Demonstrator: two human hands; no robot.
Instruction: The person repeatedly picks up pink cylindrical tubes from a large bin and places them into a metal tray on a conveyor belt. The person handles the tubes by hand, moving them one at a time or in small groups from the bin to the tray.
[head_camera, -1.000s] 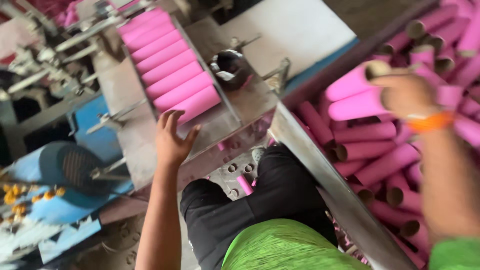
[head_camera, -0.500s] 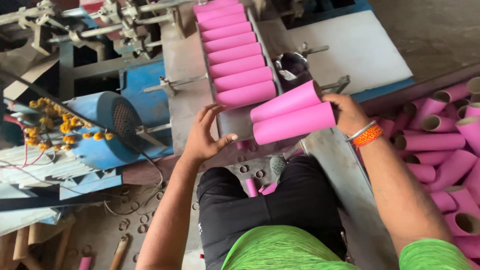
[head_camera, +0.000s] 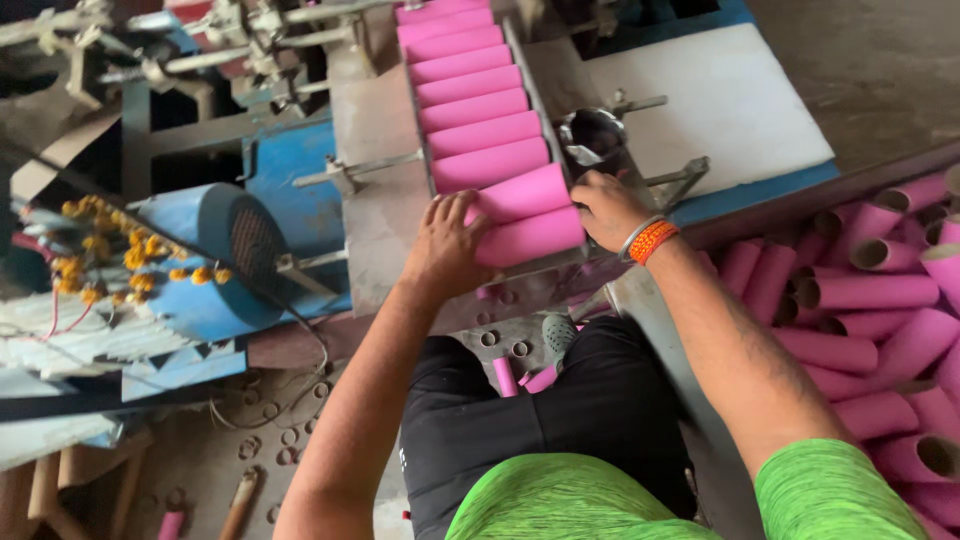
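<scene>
Two pink cardboard tubes lie crosswise at the near end of a metal feed tray, behind which a row of several more pink tubes runs away from me. My left hand presses flat against the left ends of the two near tubes. My right hand, with an orange band at the wrist, grips their right ends. Both hands hold the pair between them on the tray.
A bin of many loose pink tubes sits at my right. A blue motor with yellow flowers stands at the left. A small metal cup and a white board lie beyond my right hand. Rings and stubs litter the floor.
My right hand carried two pink tubes from the bin on the right over to the tray and set them at its near end. My left hand moved up against their left ends.
</scene>
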